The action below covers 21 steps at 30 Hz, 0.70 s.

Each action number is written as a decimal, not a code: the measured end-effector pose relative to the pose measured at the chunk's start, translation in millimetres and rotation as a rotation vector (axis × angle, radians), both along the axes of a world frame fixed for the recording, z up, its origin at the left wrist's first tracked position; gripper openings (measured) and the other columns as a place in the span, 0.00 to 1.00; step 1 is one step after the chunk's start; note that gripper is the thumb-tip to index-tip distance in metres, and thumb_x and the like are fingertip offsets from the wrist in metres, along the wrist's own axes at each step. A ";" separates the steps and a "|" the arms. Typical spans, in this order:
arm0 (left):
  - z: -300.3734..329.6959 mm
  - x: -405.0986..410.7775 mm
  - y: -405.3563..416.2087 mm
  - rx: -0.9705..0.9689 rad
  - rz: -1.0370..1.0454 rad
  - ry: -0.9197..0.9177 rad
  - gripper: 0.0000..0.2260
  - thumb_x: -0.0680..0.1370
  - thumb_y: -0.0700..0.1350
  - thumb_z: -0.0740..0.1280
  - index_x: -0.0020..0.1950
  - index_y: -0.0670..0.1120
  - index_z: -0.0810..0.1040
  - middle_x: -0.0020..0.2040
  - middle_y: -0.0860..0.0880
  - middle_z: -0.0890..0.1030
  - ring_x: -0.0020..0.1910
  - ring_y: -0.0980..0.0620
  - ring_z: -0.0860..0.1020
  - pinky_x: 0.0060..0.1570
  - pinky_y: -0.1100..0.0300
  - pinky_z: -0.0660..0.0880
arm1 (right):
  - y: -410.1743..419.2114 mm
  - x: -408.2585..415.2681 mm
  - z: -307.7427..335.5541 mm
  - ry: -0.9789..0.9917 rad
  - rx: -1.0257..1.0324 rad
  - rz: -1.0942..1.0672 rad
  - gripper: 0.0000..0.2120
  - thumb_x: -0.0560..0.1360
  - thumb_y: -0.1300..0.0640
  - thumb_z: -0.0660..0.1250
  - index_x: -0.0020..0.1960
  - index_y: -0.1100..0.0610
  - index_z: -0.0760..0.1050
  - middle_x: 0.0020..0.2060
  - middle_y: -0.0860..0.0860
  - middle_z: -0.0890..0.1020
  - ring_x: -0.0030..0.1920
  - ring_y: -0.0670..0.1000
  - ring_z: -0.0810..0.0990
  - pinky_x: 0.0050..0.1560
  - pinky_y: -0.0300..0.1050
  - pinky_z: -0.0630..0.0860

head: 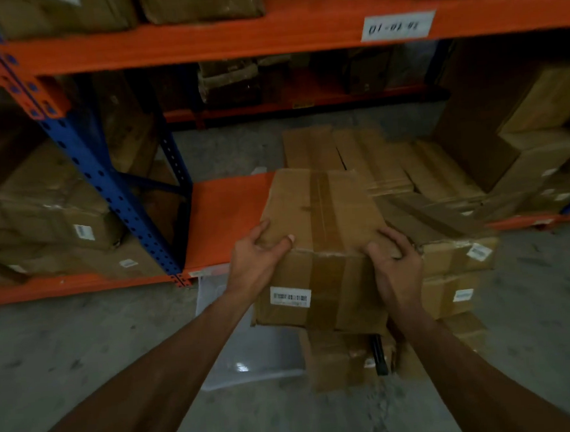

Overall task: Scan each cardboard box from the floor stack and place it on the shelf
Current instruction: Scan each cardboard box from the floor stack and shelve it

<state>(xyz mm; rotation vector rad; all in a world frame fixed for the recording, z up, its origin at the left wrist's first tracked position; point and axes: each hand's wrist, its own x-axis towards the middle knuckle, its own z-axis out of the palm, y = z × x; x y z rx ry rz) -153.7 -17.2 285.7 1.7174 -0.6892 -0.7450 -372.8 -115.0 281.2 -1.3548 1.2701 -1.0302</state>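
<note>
Your two bare forearms reach forward from the bottom of the view to a taped cardboard box (323,247) held between both hands. Your left hand (254,258) grips the box's near left corner, thumb curled over the top edge and fingers (261,227) along the left side. Your right hand (396,262) grips the near right corner, fingers (391,233) curled onto the top. The box is off the floor, its far end over the front edge of the orange shelf (226,213), and a white barcode label (290,297) shows on the face toward you. Below it the floor stack (350,356) of cardboard boxes stands on the concrete floor (83,348), with a dark object, too blurred to name, upright among them. More cartons (392,171) lie on the shelf just beyond and to the right. A blue rack upright (106,191) stands to the left.
</note>
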 end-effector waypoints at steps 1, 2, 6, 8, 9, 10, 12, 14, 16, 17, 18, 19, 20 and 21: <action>25.3 -5.5 1.1 -0.015 -0.001 -0.028 0.37 0.69 0.57 0.77 0.74 0.48 0.69 0.52 0.61 0.79 0.45 0.67 0.81 0.44 0.71 0.77 | 1.0 -5.0 23.2 -0.011 -0.013 -0.002 0.20 0.75 0.55 0.76 0.66 0.51 0.80 0.64 0.51 0.79 0.64 0.55 0.78 0.61 0.56 0.79; 50.0 -11.8 2.0 -0.034 -0.001 -0.059 0.37 0.69 0.57 0.77 0.74 0.48 0.69 0.53 0.60 0.79 0.46 0.67 0.80 0.45 0.70 0.77 | 2.9 -11.1 45.7 -0.027 -0.032 -0.006 0.20 0.75 0.53 0.76 0.66 0.50 0.80 0.63 0.49 0.79 0.63 0.54 0.77 0.58 0.52 0.79; 144.1 -37.8 6.0 -0.121 0.000 -0.116 0.36 0.68 0.57 0.77 0.73 0.49 0.71 0.55 0.58 0.79 0.51 0.62 0.80 0.53 0.62 0.78 | 10.5 -36.5 135.0 -0.099 -0.098 -0.031 0.27 0.66 0.45 0.73 0.65 0.46 0.81 0.59 0.46 0.78 0.54 0.43 0.78 0.46 0.35 0.73; 185.2 -51.2 8.5 -0.156 -0.012 -0.133 0.36 0.69 0.57 0.77 0.73 0.49 0.71 0.56 0.55 0.81 0.52 0.58 0.81 0.54 0.59 0.80 | 14.2 -50.4 177.1 -0.118 -0.132 -0.049 0.26 0.64 0.44 0.72 0.63 0.45 0.82 0.59 0.48 0.81 0.55 0.48 0.80 0.51 0.42 0.77; 206.1 -58.1 9.5 -0.171 -0.014 -0.157 0.36 0.69 0.57 0.77 0.73 0.49 0.71 0.55 0.55 0.80 0.50 0.60 0.81 0.52 0.62 0.80 | 16.3 -56.8 198.9 -0.114 -0.151 -0.054 0.26 0.64 0.44 0.72 0.62 0.45 0.82 0.59 0.50 0.82 0.57 0.51 0.80 0.55 0.48 0.79; 226.0 -64.6 10.5 -0.188 -0.011 -0.184 0.35 0.70 0.57 0.77 0.73 0.49 0.71 0.54 0.55 0.80 0.49 0.61 0.80 0.50 0.65 0.79 | 17.6 -62.7 219.0 -0.121 -0.170 -0.053 0.26 0.64 0.44 0.72 0.61 0.45 0.82 0.58 0.50 0.82 0.58 0.53 0.80 0.58 0.53 0.79; 264.0 -76.0 11.0 -0.222 0.002 -0.220 0.34 0.70 0.56 0.77 0.73 0.49 0.72 0.53 0.54 0.80 0.49 0.59 0.80 0.53 0.62 0.79 | 18.8 -74.4 254.8 -0.140 -0.207 -0.060 0.26 0.64 0.44 0.72 0.62 0.45 0.82 0.59 0.50 0.82 0.59 0.53 0.80 0.61 0.57 0.78; 299.7 -85.8 12.1 -0.256 0.003 -0.227 0.34 0.70 0.57 0.77 0.73 0.50 0.72 0.56 0.52 0.80 0.52 0.55 0.81 0.58 0.54 0.79 | 18.5 -84.2 288.5 -0.126 -0.261 -0.081 0.25 0.65 0.43 0.72 0.61 0.44 0.82 0.57 0.47 0.81 0.59 0.53 0.79 0.62 0.57 0.78; 331.8 -93.1 12.5 -0.311 -0.011 -0.236 0.34 0.70 0.57 0.76 0.73 0.50 0.72 0.61 0.52 0.79 0.55 0.55 0.79 0.58 0.57 0.78 | 15.2 -91.2 319.9 -0.128 -0.315 -0.098 0.22 0.66 0.44 0.74 0.60 0.42 0.81 0.53 0.41 0.80 0.57 0.52 0.79 0.60 0.56 0.78; 346.9 -95.3 12.6 -0.339 -0.015 -0.256 0.34 0.71 0.57 0.76 0.73 0.50 0.71 0.61 0.53 0.78 0.55 0.56 0.78 0.56 0.61 0.77 | 13.5 -92.8 334.6 -0.131 -0.340 -0.097 0.22 0.67 0.44 0.74 0.61 0.41 0.81 0.51 0.38 0.78 0.56 0.51 0.79 0.60 0.56 0.78; 361.6 -96.2 13.0 -0.361 -0.017 -0.288 0.34 0.71 0.57 0.75 0.74 0.50 0.71 0.62 0.54 0.77 0.54 0.58 0.77 0.52 0.66 0.75 | 12.2 -93.2 349.2 -0.135 -0.364 -0.095 0.22 0.67 0.43 0.74 0.61 0.41 0.81 0.51 0.36 0.77 0.54 0.49 0.79 0.60 0.57 0.78; 375.6 -96.1 13.3 -0.380 -0.019 -0.318 0.34 0.71 0.58 0.75 0.74 0.49 0.71 0.61 0.54 0.75 0.54 0.59 0.76 0.48 0.69 0.74 | 11.0 -92.8 363.2 -0.146 -0.389 -0.093 0.24 0.66 0.42 0.72 0.61 0.41 0.81 0.51 0.36 0.77 0.52 0.47 0.78 0.60 0.57 0.78; 389.2 -94.7 12.9 -0.400 -0.021 -0.336 0.34 0.71 0.58 0.75 0.74 0.49 0.70 0.62 0.53 0.75 0.53 0.59 0.75 0.46 0.70 0.73 | 9.4 -90.8 376.6 -0.164 -0.417 -0.092 0.25 0.65 0.40 0.71 0.62 0.41 0.81 0.51 0.37 0.78 0.52 0.45 0.77 0.58 0.55 0.78; 402.7 -91.6 12.2 -0.421 -0.025 -0.347 0.34 0.71 0.58 0.75 0.74 0.49 0.70 0.63 0.52 0.74 0.53 0.59 0.75 0.46 0.69 0.73 | 7.9 -87.3 389.8 -0.187 -0.448 -0.092 0.27 0.63 0.38 0.70 0.62 0.42 0.81 0.51 0.40 0.79 0.51 0.44 0.77 0.54 0.51 0.78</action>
